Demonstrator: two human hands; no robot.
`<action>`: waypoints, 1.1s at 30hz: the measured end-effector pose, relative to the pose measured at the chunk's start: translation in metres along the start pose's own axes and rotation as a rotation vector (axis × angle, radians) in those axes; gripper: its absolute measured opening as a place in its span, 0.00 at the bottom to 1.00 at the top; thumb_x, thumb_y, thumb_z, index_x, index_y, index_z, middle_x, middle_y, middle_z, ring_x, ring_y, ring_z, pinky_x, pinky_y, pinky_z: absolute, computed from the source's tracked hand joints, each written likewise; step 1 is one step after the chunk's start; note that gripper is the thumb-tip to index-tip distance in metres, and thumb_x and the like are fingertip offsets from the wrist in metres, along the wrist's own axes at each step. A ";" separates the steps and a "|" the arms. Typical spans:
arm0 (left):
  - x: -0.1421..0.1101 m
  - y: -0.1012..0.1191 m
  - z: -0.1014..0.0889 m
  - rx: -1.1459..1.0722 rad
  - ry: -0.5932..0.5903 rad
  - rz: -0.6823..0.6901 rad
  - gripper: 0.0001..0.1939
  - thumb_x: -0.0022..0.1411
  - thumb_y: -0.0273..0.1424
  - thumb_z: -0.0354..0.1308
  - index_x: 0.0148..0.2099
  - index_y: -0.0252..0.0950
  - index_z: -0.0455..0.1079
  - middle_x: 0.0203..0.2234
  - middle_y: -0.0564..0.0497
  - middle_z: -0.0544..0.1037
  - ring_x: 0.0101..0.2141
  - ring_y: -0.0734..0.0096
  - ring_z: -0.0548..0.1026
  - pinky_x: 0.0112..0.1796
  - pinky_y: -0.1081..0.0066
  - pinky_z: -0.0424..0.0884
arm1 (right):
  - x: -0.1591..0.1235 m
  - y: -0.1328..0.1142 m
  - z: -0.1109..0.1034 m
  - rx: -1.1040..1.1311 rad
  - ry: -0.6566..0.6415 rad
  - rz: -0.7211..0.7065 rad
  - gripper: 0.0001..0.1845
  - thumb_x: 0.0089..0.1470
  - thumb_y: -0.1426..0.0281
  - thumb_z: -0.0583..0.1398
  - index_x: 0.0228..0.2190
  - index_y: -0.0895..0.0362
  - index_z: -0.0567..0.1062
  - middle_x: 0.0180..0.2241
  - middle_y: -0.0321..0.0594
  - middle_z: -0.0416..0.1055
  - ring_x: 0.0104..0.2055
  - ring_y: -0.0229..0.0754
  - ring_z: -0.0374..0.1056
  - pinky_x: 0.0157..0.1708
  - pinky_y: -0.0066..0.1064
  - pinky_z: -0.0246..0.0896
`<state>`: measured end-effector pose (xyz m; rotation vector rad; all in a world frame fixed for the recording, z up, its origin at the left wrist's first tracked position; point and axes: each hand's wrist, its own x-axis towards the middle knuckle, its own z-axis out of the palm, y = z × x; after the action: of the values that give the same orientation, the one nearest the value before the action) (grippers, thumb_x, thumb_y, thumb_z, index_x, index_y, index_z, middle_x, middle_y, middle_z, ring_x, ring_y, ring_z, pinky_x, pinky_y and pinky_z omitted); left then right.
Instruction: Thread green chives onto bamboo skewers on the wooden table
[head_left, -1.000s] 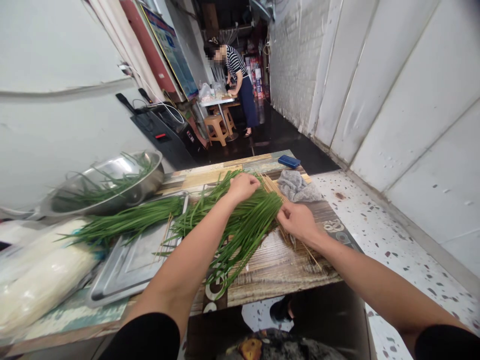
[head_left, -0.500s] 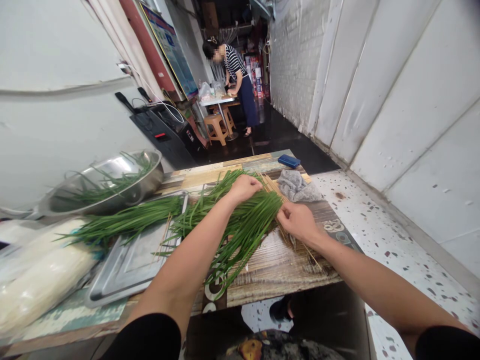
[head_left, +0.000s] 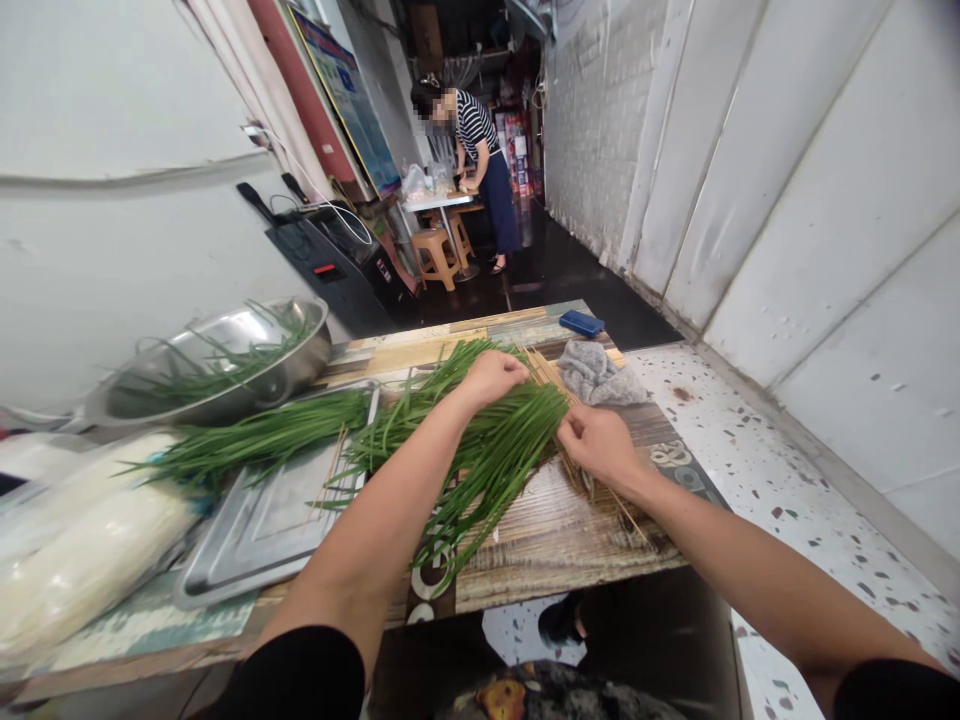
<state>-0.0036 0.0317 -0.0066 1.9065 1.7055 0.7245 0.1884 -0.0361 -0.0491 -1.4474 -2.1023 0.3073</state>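
Woodgrain tabletop [head_left: 555, 545], slender green stalks [head_left: 499, 460], thin sticks [head_left: 545, 371], crumpled cloth [head_left: 591, 372]

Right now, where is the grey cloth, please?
In the head view, the grey cloth lies on the table at right, between the blue object and the right hand.
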 end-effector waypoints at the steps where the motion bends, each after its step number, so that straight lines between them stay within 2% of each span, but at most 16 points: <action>1: 0.000 0.000 0.000 0.004 0.000 -0.001 0.09 0.50 0.32 0.58 0.30 0.33 0.77 0.25 0.50 0.79 0.29 0.71 0.74 0.34 0.73 0.67 | 0.000 0.000 0.000 0.001 0.002 0.000 0.11 0.49 0.69 0.53 0.20 0.56 0.70 0.19 0.36 0.69 0.22 0.35 0.61 0.24 0.25 0.46; 16: 0.000 -0.003 0.001 0.000 0.015 -0.001 0.08 0.50 0.32 0.58 0.29 0.33 0.76 0.26 0.50 0.79 0.30 0.70 0.75 0.35 0.72 0.68 | 0.000 0.000 -0.001 0.007 -0.008 0.010 0.11 0.50 0.69 0.52 0.20 0.56 0.70 0.19 0.36 0.70 0.22 0.35 0.61 0.24 0.25 0.46; 22: 0.000 -0.004 0.003 -0.026 0.023 0.015 0.08 0.49 0.32 0.60 0.31 0.33 0.77 0.29 0.49 0.80 0.33 0.69 0.76 0.38 0.72 0.69 | 0.001 0.001 0.001 0.009 0.004 -0.001 0.11 0.50 0.69 0.52 0.21 0.57 0.71 0.20 0.36 0.70 0.22 0.35 0.62 0.25 0.25 0.47; 25: -0.008 0.003 0.002 0.020 -0.029 0.035 0.09 0.50 0.33 0.60 0.32 0.34 0.77 0.31 0.49 0.80 0.34 0.69 0.76 0.39 0.72 0.68 | 0.001 0.001 0.002 0.004 0.007 -0.009 0.11 0.50 0.69 0.52 0.21 0.57 0.71 0.20 0.36 0.70 0.22 0.35 0.61 0.25 0.25 0.46; 29: -0.020 0.017 -0.009 0.241 -0.159 0.171 0.09 0.55 0.32 0.55 0.34 0.39 0.77 0.34 0.54 0.80 0.39 0.67 0.75 0.44 0.69 0.65 | 0.001 0.001 0.001 -0.008 0.004 -0.004 0.11 0.51 0.69 0.52 0.22 0.57 0.71 0.20 0.37 0.70 0.22 0.35 0.61 0.24 0.26 0.46; 33: -0.015 0.015 -0.024 0.458 0.028 0.113 0.11 0.56 0.29 0.52 0.35 0.39 0.77 0.38 0.51 0.79 0.44 0.63 0.72 0.48 0.64 0.61 | 0.001 0.002 0.001 -0.006 0.004 0.004 0.11 0.50 0.68 0.52 0.22 0.57 0.71 0.20 0.36 0.70 0.22 0.35 0.61 0.24 0.26 0.45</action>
<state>-0.0097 0.0152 0.0202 2.3206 1.9166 0.4227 0.1888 -0.0348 -0.0507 -1.4542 -2.0996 0.2994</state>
